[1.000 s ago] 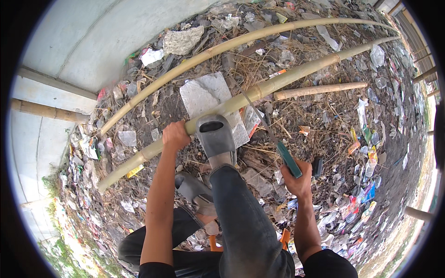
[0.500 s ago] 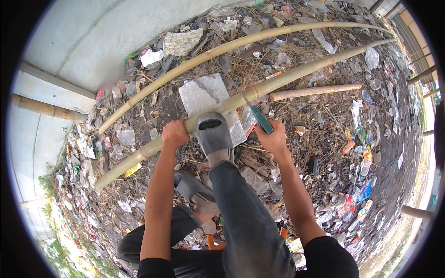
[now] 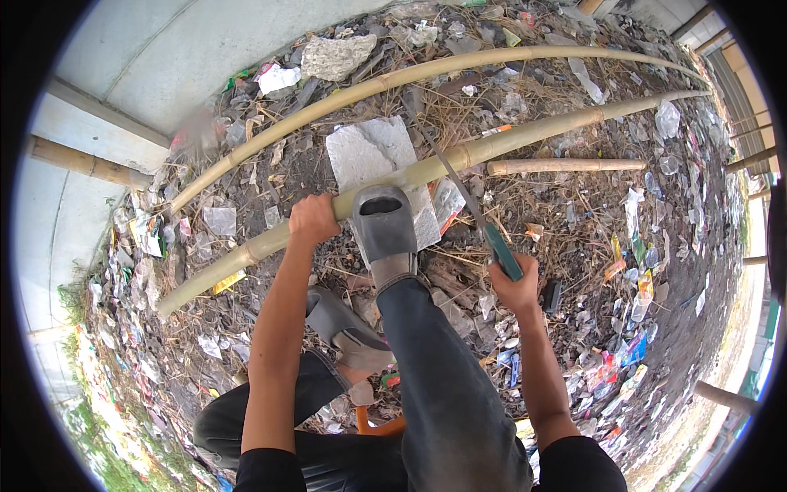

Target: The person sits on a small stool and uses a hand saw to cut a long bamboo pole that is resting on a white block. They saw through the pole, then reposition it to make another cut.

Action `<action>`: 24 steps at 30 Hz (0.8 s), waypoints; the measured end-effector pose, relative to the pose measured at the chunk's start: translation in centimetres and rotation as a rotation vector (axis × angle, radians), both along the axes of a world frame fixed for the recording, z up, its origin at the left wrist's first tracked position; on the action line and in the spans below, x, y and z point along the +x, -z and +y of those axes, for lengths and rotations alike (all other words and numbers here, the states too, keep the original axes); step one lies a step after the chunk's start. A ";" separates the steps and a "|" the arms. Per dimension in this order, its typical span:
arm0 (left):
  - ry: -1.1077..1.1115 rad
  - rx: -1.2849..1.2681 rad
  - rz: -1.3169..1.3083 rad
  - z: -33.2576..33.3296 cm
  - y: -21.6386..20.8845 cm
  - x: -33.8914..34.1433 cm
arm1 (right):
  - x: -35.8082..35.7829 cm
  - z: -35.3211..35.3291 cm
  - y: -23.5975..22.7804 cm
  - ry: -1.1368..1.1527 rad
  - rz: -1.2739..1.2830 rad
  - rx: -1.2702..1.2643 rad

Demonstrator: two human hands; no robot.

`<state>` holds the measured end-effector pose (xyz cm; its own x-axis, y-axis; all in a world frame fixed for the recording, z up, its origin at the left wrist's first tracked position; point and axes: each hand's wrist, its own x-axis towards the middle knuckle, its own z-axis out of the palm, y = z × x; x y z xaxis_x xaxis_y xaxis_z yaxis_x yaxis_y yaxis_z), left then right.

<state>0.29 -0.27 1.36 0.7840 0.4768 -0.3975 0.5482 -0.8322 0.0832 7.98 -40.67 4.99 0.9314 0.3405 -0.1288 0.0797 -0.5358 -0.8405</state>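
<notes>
A long green-yellow bamboo pole [image 3: 525, 136] lies slantwise across a grey stone slab [image 3: 373, 152]. My left hand [image 3: 315, 218] is closed around it, just left of the slab. Beside that hand, my grey slip-on shoe [image 3: 385, 225] presses down on the pole. In my right hand [image 3: 515, 280] is the green handle of a handsaw [image 3: 463, 193], fingers wrapped round it. The thin blade crosses the pole right of the shoe, its tip past the far side. Whether its teeth sit in a cut is too small to tell.
Beyond lies a second curved bamboo pole [image 3: 393, 79]; a short bamboo piece [image 3: 566, 166] rests to the right. Plastic scraps and dry stalks litter the ground. A pale rock [image 3: 338, 57] sits near the grey wall [image 3: 164, 49]. Part of something orange [image 3: 381, 425] shows under my legs.
My right hand has drawn the saw back toward me and to the right, so more blade shows on the near side of the pole. My left hand keeps its grip.
</notes>
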 end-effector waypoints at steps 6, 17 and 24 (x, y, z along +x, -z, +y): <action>0.016 -0.002 -0.003 0.3 -0.1 -0.2 | 5.4 8.0 1.4 -0.024 -0.142 0.028; 0.022 0.035 -0.012 0.7 -0.1 -0.1 | -4.4 -3.6 -0.4 0.039 0.048 0.012; 0.048 0.018 -0.018 0.6 -0.3 -0.1 | 5.4 8.6 2.7 -0.022 -0.163 0.092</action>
<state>0.16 0.29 1.63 0.8131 0.4455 -0.3747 0.5062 -0.8590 0.0771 13.35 -32.08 2.25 0.9295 0.3645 0.0561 0.2298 -0.4536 -0.8611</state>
